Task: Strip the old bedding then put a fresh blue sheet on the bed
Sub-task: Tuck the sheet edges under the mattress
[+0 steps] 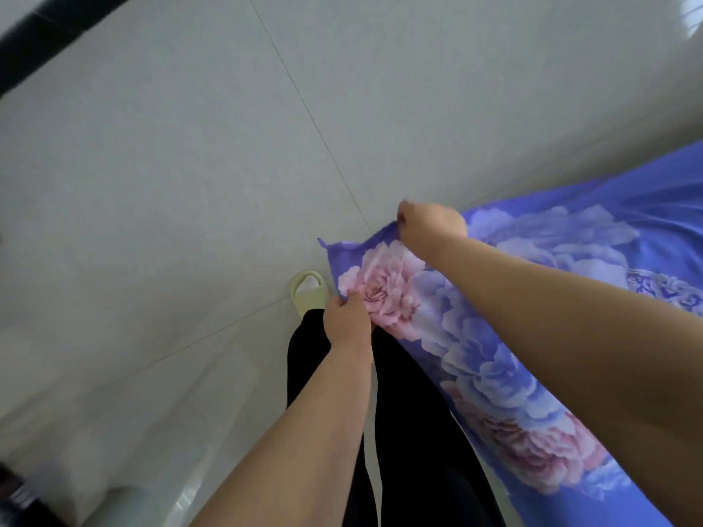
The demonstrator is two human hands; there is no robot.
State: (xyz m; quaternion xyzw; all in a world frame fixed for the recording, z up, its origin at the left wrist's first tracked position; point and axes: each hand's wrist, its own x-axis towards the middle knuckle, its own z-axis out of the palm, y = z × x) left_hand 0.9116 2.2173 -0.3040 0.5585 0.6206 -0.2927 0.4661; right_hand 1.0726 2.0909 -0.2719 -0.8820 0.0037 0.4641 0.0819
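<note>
A blue sheet (532,329) printed with pink and pale-blue flowers stretches from the centre of the view off to the right. My left hand (348,323) pinches its near edge beside a pink flower. My right hand (430,226) grips the far edge close to the sheet's corner, which points left. Both arms reach forward over my black trousers. The bed itself is out of view.
Pale grey floor tiles (190,165) fill most of the view. My foot in a light green slipper (308,292) stands just left of the sheet's corner. A dark strip (57,36) runs along the top left, and something dark and blurred sits at the bottom left.
</note>
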